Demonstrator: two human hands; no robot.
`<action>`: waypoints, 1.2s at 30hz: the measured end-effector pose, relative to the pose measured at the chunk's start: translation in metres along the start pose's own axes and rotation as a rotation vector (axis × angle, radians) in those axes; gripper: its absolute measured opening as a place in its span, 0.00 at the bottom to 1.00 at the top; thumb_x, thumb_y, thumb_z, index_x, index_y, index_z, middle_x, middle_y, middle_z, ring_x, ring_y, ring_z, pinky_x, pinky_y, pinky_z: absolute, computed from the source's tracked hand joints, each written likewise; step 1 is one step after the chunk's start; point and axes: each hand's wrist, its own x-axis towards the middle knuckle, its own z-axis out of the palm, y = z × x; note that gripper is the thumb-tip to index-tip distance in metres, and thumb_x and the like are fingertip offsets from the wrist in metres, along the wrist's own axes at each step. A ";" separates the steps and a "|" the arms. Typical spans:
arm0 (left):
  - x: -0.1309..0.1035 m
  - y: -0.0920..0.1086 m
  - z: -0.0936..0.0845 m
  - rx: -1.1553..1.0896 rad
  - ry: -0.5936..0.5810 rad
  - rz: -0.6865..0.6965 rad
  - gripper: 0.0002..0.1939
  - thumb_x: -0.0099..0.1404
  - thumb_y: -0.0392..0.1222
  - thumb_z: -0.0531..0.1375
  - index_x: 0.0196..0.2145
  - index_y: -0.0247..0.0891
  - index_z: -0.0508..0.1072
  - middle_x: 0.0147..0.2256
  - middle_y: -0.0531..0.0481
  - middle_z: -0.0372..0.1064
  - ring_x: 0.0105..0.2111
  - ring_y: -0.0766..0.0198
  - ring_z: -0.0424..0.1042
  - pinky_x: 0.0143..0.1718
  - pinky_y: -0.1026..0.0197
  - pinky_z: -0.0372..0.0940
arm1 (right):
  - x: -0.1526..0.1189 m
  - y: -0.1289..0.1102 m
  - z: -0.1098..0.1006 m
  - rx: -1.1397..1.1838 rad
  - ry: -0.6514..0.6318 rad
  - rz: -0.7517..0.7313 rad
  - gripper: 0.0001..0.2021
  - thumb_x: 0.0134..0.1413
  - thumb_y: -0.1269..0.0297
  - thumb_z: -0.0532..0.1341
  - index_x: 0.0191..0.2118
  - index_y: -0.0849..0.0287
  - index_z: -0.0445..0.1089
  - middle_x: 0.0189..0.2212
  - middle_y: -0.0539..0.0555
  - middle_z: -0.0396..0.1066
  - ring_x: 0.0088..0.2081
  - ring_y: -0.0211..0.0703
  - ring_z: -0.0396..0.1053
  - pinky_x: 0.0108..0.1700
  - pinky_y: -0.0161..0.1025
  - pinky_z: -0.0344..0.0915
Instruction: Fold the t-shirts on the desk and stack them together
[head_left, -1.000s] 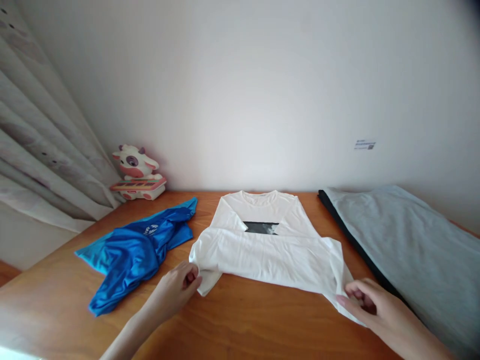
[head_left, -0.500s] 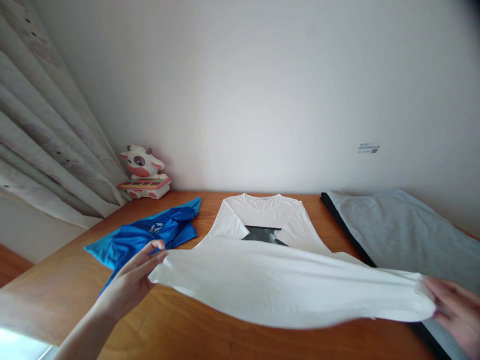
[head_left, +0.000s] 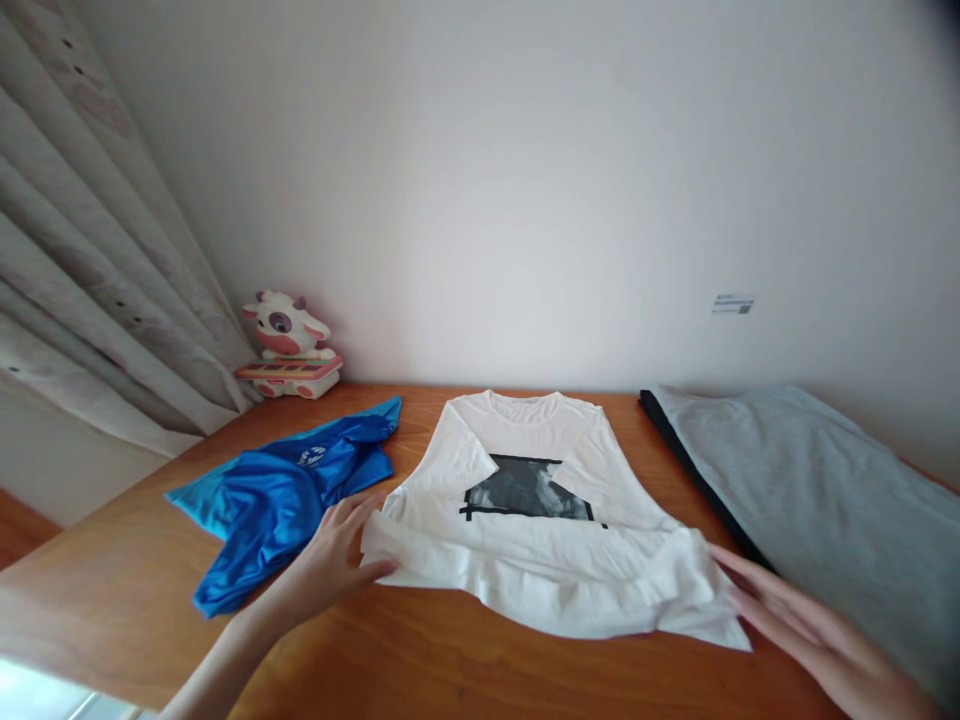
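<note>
A white T-shirt (head_left: 525, 545) with a dark cloudy print lies on the wooden table, neckline toward the wall and both sleeves angled inward over the chest. Its lower part is bunched in loose folds near the front. At the left lower corner, my left hand (head_left: 341, 555) has its thumb and fingers closed round the fabric. My right hand (head_left: 795, 620) is at the right lower edge, fingers stretched out against the cloth, with no pinch visible. A crumpled blue shirt (head_left: 289, 490) lies left of the white one.
Grey fabric with a black edge (head_left: 817, 490) lies on the right side of the wooden table (head_left: 420, 660). A cow toy with a keyboard (head_left: 291, 345) stands at the back left by the curtain (head_left: 97, 270). The wall (head_left: 525, 200) rises behind the table.
The shirt's lower part has come down and back, uncovering more of the print. Both hands have moved inward, and my right hand's fingers have opened from their grip.
</note>
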 end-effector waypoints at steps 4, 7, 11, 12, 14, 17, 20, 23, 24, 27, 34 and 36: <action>0.010 0.001 0.018 0.026 -0.112 0.069 0.22 0.65 0.54 0.65 0.52 0.42 0.78 0.59 0.39 0.71 0.59 0.45 0.70 0.62 0.45 0.65 | 0.013 0.010 0.019 -0.080 -0.071 -0.207 0.41 0.47 0.45 0.68 0.66 0.53 0.65 0.62 0.60 0.70 0.61 0.60 0.70 0.59 0.49 0.71; 0.012 0.009 0.016 -0.045 -0.107 0.124 0.13 0.67 0.51 0.62 0.44 0.41 0.78 0.63 0.39 0.68 0.63 0.45 0.67 0.64 0.46 0.63 | 0.023 0.007 0.024 -0.167 -0.068 -0.257 0.32 0.47 0.46 0.68 0.57 0.54 0.73 0.50 0.61 0.78 0.51 0.60 0.77 0.52 0.49 0.75; 0.011 0.022 0.006 -0.224 -0.143 0.145 0.10 0.69 0.47 0.59 0.39 0.39 0.74 0.62 0.37 0.67 0.62 0.46 0.66 0.62 0.48 0.63 | 0.027 -0.008 0.016 -0.218 -0.125 -0.330 0.13 0.53 0.49 0.63 0.36 0.51 0.78 0.38 0.57 0.78 0.44 0.55 0.78 0.48 0.45 0.75; 0.011 0.026 0.003 -0.287 -0.182 0.121 0.10 0.69 0.48 0.58 0.39 0.38 0.73 0.57 0.37 0.71 0.56 0.48 0.71 0.57 0.51 0.67 | 0.025 -0.011 0.013 -0.200 -0.129 -0.331 0.12 0.56 0.49 0.62 0.35 0.51 0.76 0.39 0.56 0.78 0.45 0.53 0.77 0.48 0.43 0.75; 0.008 0.031 -0.004 -0.396 -0.247 0.070 0.12 0.69 0.49 0.57 0.38 0.37 0.71 0.43 0.42 0.76 0.41 0.55 0.75 0.43 0.58 0.71 | 0.019 -0.013 0.007 -0.160 -0.140 -0.294 0.14 0.61 0.48 0.58 0.36 0.51 0.73 0.38 0.55 0.78 0.42 0.50 0.78 0.45 0.39 0.75; 0.000 0.038 -0.016 -0.461 -0.279 0.030 0.13 0.67 0.51 0.58 0.35 0.38 0.68 0.31 0.51 0.69 0.30 0.63 0.68 0.33 0.64 0.66 | 0.008 -0.007 0.004 -0.160 -0.113 -0.264 0.16 0.60 0.46 0.60 0.44 0.51 0.72 0.40 0.54 0.79 0.42 0.49 0.79 0.43 0.37 0.76; -0.009 0.041 -0.026 -0.492 -0.367 -0.025 0.13 0.64 0.50 0.61 0.35 0.39 0.65 0.31 0.54 0.65 0.30 0.65 0.65 0.31 0.66 0.64 | 0.005 0.001 0.010 -0.198 -0.044 -0.355 0.37 0.52 0.47 0.68 0.65 0.51 0.61 0.58 0.59 0.73 0.56 0.55 0.74 0.54 0.44 0.73; -0.016 0.040 -0.026 -0.511 -0.465 -0.075 0.13 0.63 0.49 0.62 0.38 0.40 0.64 0.32 0.54 0.66 0.31 0.65 0.66 0.32 0.66 0.65 | 0.015 0.003 0.022 -0.224 -0.073 -0.404 0.44 0.52 0.48 0.68 0.72 0.51 0.52 0.60 0.61 0.72 0.57 0.56 0.73 0.57 0.48 0.72; -0.018 0.040 -0.024 -0.496 -0.479 -0.073 0.14 0.62 0.48 0.63 0.41 0.40 0.65 0.35 0.53 0.67 0.33 0.63 0.68 0.34 0.65 0.66 | 0.021 0.002 0.026 -0.250 -0.093 -0.408 0.41 0.52 0.48 0.68 0.70 0.50 0.58 0.57 0.60 0.73 0.56 0.57 0.74 0.56 0.49 0.72; -0.019 0.041 -0.017 -0.373 -0.482 -0.003 0.29 0.55 0.46 0.70 0.53 0.41 0.69 0.49 0.45 0.71 0.47 0.54 0.72 0.50 0.58 0.68 | 0.037 -0.005 0.035 -0.354 -0.114 -0.415 0.25 0.45 0.48 0.71 0.50 0.49 0.77 0.46 0.58 0.78 0.50 0.61 0.76 0.54 0.55 0.73; -0.017 0.045 -0.023 -0.263 -0.510 0.159 0.14 0.70 0.41 0.58 0.48 0.44 0.80 0.54 0.43 0.73 0.53 0.52 0.73 0.56 0.57 0.67 | 0.028 -0.034 0.028 -0.257 -0.130 -0.441 0.09 0.49 0.53 0.67 0.29 0.51 0.71 0.51 0.57 0.78 0.54 0.58 0.75 0.55 0.48 0.72; -0.022 0.036 -0.028 -0.250 -0.486 0.123 0.17 0.69 0.45 0.59 0.54 0.44 0.78 0.56 0.43 0.74 0.55 0.51 0.73 0.58 0.56 0.67 | 0.015 -0.033 0.017 -0.191 -0.139 -0.389 0.10 0.49 0.51 0.66 0.31 0.50 0.73 0.46 0.54 0.81 0.49 0.56 0.78 0.51 0.44 0.74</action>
